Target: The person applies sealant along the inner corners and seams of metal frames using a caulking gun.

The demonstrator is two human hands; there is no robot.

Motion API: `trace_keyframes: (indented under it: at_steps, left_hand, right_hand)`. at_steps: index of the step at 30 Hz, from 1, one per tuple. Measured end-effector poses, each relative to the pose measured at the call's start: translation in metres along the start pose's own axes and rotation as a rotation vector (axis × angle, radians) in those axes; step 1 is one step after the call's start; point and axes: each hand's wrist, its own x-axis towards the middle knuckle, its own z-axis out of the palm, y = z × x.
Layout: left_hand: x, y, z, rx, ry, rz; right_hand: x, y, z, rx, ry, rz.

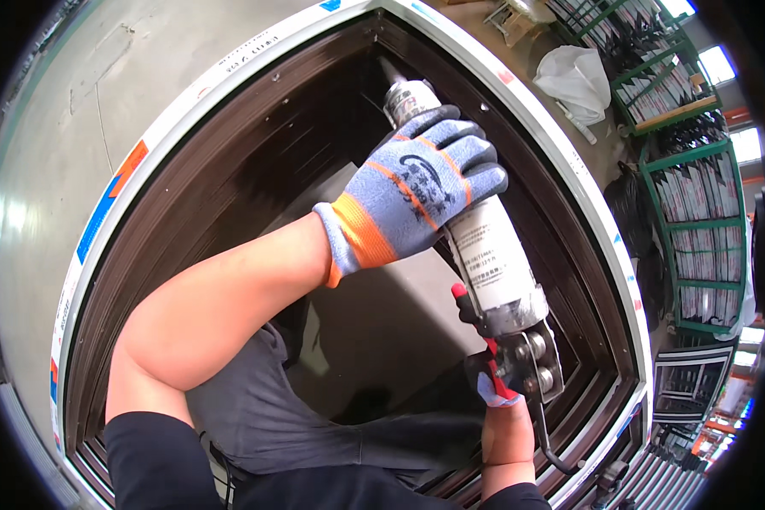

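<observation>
A caulking gun (527, 361) with a white printed sealant tube (489, 259) slants across the middle, its nozzle pointing up and away. My left hand (425, 178), in a blue-grey and orange work glove with dark fingertips, is closed around the tube's front half. Down at the gun's back end my right hand (495, 387), also gloved, grips the red handle; the gun body hides most of its fingers. The dark nozzle tip (388, 70) is close to the far inner corner of a dark brown window frame (297, 76); whether it touches cannot be told.
Several brown frames lie stacked around me, the top one edged in white (174, 102) with blue and orange tape. Green racks (697, 225) holding wrapped profiles stand at the right. A white bag (574, 81) and dark plastic sheeting (633, 208) lie on the floor.
</observation>
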Motion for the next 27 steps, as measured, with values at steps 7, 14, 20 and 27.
trace_keyframes:
  at_steps: [7, 14, 20, 27]
  left_hand:
    - [-0.010, -0.022, 0.025, 0.132, -0.049, -0.084]
    - [-0.029, -0.054, 0.036, 0.237, -0.045, -0.152]
    - [-0.025, -0.061, 0.041, 0.289, -0.014, -0.130]
    - [-0.030, -0.059, 0.041, 0.281, -0.034, -0.166]
  right_hand:
    - [0.039, 0.022, 0.006, -0.240, -0.159, -0.165]
    - [0.083, 0.029, 0.053, -0.322, -0.062, -0.298]
    - [0.078, 0.050, 0.058, -0.169, -0.055, -0.236]
    - [0.080, 0.053, 0.060, -0.184, -0.067, -0.264]
